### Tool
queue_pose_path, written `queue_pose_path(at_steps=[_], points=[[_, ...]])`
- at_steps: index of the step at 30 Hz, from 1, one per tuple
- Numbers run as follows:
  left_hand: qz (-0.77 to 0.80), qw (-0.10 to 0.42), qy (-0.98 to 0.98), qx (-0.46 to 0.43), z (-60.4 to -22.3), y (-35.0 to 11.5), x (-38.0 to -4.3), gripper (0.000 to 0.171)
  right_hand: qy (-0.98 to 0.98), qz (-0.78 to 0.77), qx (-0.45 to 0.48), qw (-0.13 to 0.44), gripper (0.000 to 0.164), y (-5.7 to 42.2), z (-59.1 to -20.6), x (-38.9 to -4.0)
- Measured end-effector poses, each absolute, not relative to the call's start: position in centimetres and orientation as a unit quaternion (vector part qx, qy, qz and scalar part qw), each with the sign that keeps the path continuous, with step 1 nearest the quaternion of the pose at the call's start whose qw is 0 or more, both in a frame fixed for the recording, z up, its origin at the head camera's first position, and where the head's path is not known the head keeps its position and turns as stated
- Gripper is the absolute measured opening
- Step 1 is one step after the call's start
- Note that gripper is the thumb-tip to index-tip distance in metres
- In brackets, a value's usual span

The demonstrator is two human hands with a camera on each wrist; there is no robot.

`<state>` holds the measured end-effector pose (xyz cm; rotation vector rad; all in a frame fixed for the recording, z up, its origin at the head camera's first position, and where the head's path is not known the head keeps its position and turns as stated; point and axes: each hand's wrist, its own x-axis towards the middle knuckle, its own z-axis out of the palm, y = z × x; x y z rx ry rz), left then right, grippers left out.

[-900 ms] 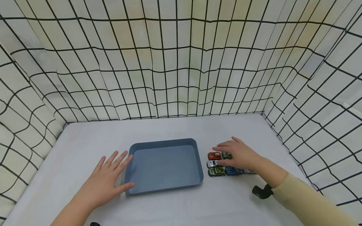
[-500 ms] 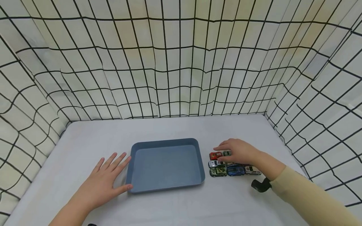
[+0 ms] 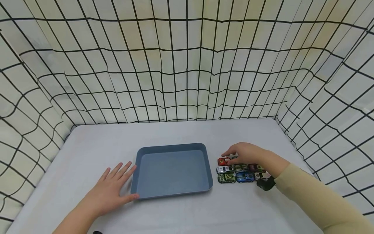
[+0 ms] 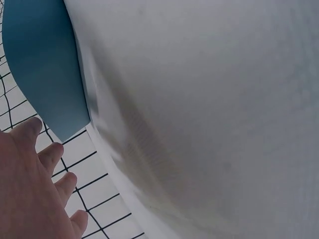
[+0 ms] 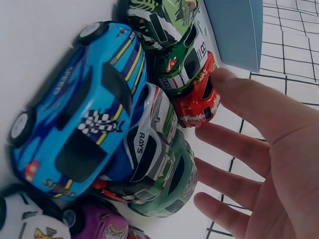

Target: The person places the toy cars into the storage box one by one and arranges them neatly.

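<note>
My right hand (image 3: 248, 152) is over the back row of several small toy cars, right of the tray. Its thumb and index finger pinch the red toy car (image 5: 202, 99) at the row's left end. The red car (image 3: 224, 161) is still in its row. Beside it in the right wrist view are a dark green car (image 5: 174, 72) and a blue striped car (image 5: 89, 119). My left hand (image 3: 108, 191) lies with fingers spread at the left side of the blue-grey tray (image 3: 172, 194), thumb tip right at its near left corner.
The tray lies mid-table and holds nothing. A black curved object (image 3: 266, 184) shows under the right sleeve (image 3: 315, 198). White cloth covers the table (image 3: 181, 214), and walls with a black grid (image 3: 187, 71) stand behind it and at both sides.
My right hand has lowered over the back row, and its thumb and index finger have closed in around the red car. My left hand stays by the tray. The view has shifted slightly.
</note>
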<state>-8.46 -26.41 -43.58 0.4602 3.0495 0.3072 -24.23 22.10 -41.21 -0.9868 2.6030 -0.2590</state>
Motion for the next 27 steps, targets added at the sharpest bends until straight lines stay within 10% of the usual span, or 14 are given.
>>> queue_pose_path(at_steps=[27], points=[[0.105, 0.034, 0.984, 0.139, -43.6, -26.0, -8.5, 0.104, 0.905, -0.126, -0.351, 0.205, 0.031, 21.1, -42.6, -25.8]])
